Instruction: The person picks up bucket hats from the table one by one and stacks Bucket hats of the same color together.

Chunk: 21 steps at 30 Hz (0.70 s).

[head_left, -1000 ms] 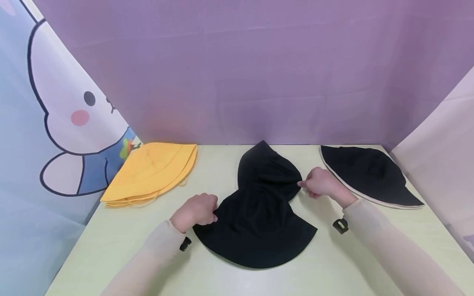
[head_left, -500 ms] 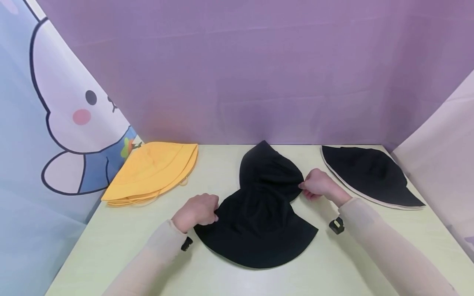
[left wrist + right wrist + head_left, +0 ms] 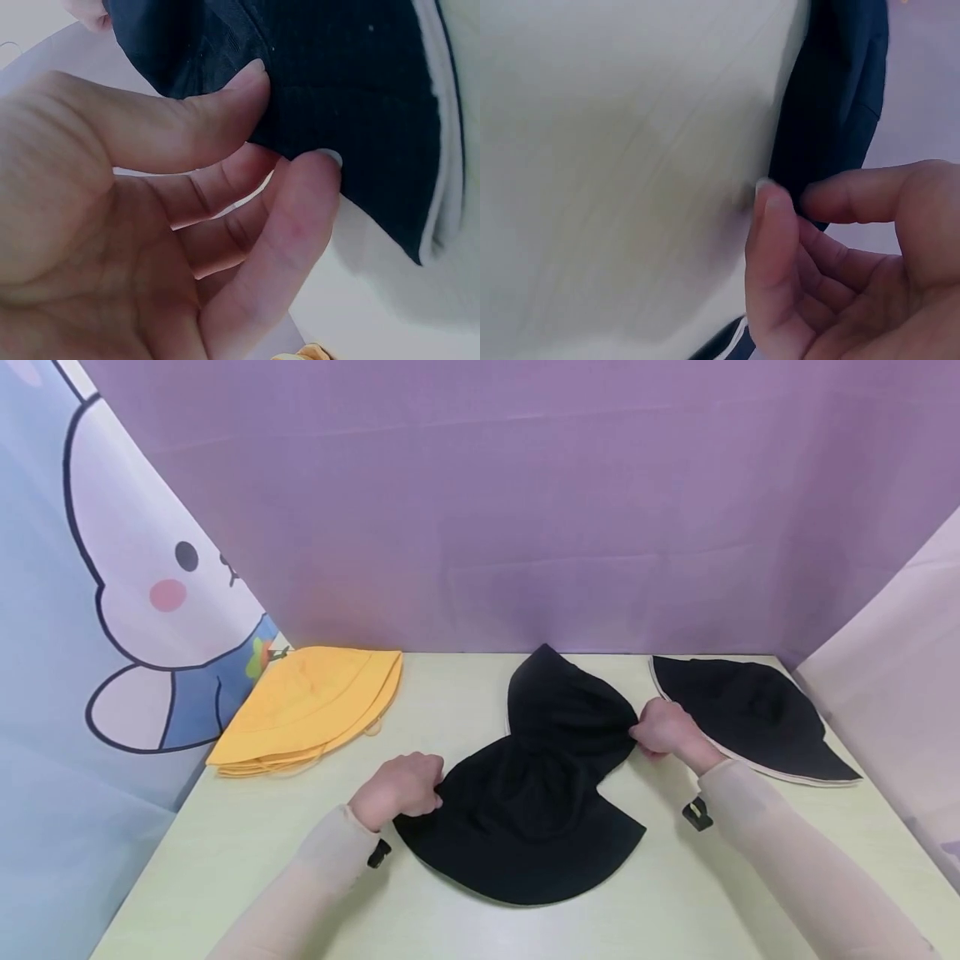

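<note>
A black cloth sun hat (image 3: 525,852) lies flat mid-table, its wide brim curving toward me. Behind it spreads a second black lobe with a pointed top; I cannot tell if this is the same hat. My left hand (image 3: 401,789) pinches the left edge of the front brim. In the left wrist view, thumb and fingers (image 3: 300,202) hold the dark cloth near its pale-lined rim. My right hand (image 3: 666,728) pinches the right edge of the rear lobe. The right wrist view has the black cloth (image 3: 832,97) between thumb and forefinger.
Folded yellow hats (image 3: 307,706) are stacked at the back left of the pale table (image 3: 247,852). Another black hat (image 3: 750,714) with a cream edge lies folded at the back right, close to my right hand. A purple curtain (image 3: 525,510) hangs behind.
My right hand has shifted to the right, drawing the rear black lobe with it and stretching the cloth. The left hand and the front brim have stayed nearly still.
</note>
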Each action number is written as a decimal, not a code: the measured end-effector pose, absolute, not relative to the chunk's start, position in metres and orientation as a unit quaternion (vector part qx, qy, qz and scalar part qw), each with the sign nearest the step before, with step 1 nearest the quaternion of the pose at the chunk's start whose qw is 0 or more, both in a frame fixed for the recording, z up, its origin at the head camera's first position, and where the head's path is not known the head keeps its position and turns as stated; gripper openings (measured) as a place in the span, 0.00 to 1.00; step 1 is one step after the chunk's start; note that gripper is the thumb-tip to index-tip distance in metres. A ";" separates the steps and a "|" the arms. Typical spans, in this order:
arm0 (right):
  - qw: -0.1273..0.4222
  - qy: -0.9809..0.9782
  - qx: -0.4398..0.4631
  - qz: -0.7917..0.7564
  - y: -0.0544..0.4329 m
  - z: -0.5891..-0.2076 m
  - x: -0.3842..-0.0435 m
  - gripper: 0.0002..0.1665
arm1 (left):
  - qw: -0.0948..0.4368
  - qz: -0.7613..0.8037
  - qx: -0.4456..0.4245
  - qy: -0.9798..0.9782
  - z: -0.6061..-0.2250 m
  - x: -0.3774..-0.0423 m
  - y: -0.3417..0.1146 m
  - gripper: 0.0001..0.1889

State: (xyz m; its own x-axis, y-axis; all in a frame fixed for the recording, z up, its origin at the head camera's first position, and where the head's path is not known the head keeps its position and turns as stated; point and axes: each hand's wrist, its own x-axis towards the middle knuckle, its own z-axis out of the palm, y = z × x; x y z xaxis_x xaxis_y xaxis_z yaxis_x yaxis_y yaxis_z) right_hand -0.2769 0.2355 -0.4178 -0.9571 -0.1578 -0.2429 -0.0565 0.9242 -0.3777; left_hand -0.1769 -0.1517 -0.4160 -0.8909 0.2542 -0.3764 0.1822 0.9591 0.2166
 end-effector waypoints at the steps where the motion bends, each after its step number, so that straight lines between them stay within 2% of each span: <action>1: 0.130 0.974 -0.055 -0.176 0.238 -0.417 -0.277 0.20 | 0.204 0.087 0.113 0.969 -0.416 -0.177 -0.151 0.12; 9: 0.107 0.984 -0.011 -0.145 0.255 -0.416 -0.282 0.09 | 0.202 0.092 0.109 0.969 -0.414 -0.174 -0.151 0.11; 21: 0.067 0.990 -0.005 -0.126 0.276 -0.415 -0.289 0.14 | 0.200 0.091 0.097 0.971 -0.411 -0.172 -0.147 0.09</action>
State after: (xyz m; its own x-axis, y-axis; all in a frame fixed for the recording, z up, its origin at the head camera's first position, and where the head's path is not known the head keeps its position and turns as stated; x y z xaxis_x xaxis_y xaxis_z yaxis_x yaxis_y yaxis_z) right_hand -0.2886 0.2757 -0.4154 -0.9911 -0.0266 -0.1305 0.0071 0.9680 -0.2509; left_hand -0.1721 -0.1468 -0.4111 -0.9011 0.2255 -0.3703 0.1525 0.9644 0.2160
